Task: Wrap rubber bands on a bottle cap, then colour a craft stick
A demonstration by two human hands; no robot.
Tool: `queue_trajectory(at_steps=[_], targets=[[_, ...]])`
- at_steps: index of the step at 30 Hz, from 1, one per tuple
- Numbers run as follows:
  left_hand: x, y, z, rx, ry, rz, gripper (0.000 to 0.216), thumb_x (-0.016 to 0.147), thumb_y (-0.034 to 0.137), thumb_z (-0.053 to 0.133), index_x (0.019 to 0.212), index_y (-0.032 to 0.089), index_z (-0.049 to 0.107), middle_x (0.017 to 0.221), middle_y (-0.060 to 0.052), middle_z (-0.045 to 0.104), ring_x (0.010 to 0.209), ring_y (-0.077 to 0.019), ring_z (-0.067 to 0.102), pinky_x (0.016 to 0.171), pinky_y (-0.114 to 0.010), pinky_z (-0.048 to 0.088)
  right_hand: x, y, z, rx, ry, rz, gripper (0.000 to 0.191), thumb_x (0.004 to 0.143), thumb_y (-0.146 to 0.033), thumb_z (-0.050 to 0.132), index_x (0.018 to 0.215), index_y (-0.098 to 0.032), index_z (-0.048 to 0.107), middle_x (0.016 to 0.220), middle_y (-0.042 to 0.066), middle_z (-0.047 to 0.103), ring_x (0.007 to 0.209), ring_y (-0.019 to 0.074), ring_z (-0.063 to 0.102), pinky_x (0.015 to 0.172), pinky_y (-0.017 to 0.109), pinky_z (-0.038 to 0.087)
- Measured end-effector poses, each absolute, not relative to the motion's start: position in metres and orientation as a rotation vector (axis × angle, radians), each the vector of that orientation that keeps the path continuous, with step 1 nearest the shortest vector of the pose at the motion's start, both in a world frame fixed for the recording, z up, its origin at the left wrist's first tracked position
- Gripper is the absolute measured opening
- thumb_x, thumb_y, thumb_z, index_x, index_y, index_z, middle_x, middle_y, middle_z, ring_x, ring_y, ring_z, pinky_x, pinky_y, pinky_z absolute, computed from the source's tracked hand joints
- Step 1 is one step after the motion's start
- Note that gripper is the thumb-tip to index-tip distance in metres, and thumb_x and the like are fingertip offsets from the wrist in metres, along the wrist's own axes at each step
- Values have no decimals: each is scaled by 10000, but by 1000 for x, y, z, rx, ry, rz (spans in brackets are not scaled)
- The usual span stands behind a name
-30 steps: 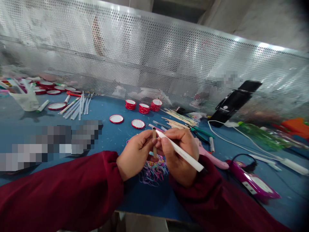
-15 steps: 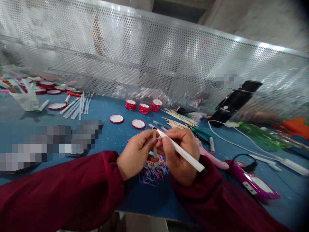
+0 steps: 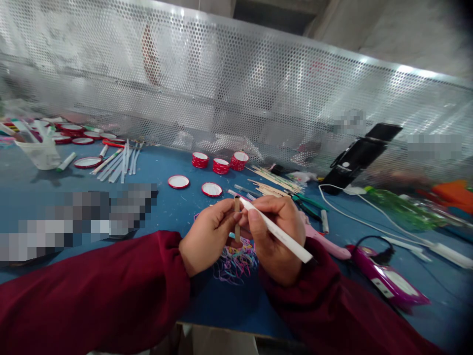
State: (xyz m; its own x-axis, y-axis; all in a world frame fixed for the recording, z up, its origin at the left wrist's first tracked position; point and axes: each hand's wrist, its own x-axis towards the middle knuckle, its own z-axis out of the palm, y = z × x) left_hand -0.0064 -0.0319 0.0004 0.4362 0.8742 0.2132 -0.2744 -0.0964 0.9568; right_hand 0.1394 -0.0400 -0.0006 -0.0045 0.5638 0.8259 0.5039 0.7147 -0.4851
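My left hand (image 3: 205, 239) pinches a narrow wooden craft stick (image 3: 237, 232), which stands roughly upright with a dark top end. A white marker pen (image 3: 283, 234) lies slanted in my right hand (image 3: 275, 261), gripped between thumb and fingers. The pen's tip is at the dark top of the stick; whether it touches is too small to tell. Both hands are close together, fingertips nearly meeting. Beneath them lies a tangle of colourful threads (image 3: 236, 266), partly hidden by the hands.
Red-rimmed white discs (image 3: 212, 189) and stacks of red rings (image 3: 220, 166) lie beyond my hands. Left are clear sticks (image 3: 116, 165) and a cup of pens (image 3: 39, 154). Right are wooden skewers (image 3: 271, 190), pliers (image 3: 308, 204), a pink tool (image 3: 328, 244), a purple device (image 3: 391, 281) and a black bottle (image 3: 354, 162).
Almost nothing differs. Both hands keep their hold on the stick and the marker pen, with only a very slight shift of the stick.
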Motion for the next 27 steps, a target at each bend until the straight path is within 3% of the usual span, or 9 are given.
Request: queue_trajectory(at_steps=[22,27], targets=[[-7,-31,-1,1390,628,1079,241,970,402,544,958,172,617,868,-13,582,695,-116,596,585,-226,579,140,-41,-1,-854,-1683,59,69,918,-230,620,955,-239,564,838,26,678,770,202,672,715,395,548],[-8,-30,-2,1406,622,1083,225,970,386,546,902,173,574,840,-3,568,660,-109,601,567,-223,573,139,-40,0,-848,-1681,67,60,920,-227,618,944,-241,564,828,21,675,765,199,666,737,404,549]])
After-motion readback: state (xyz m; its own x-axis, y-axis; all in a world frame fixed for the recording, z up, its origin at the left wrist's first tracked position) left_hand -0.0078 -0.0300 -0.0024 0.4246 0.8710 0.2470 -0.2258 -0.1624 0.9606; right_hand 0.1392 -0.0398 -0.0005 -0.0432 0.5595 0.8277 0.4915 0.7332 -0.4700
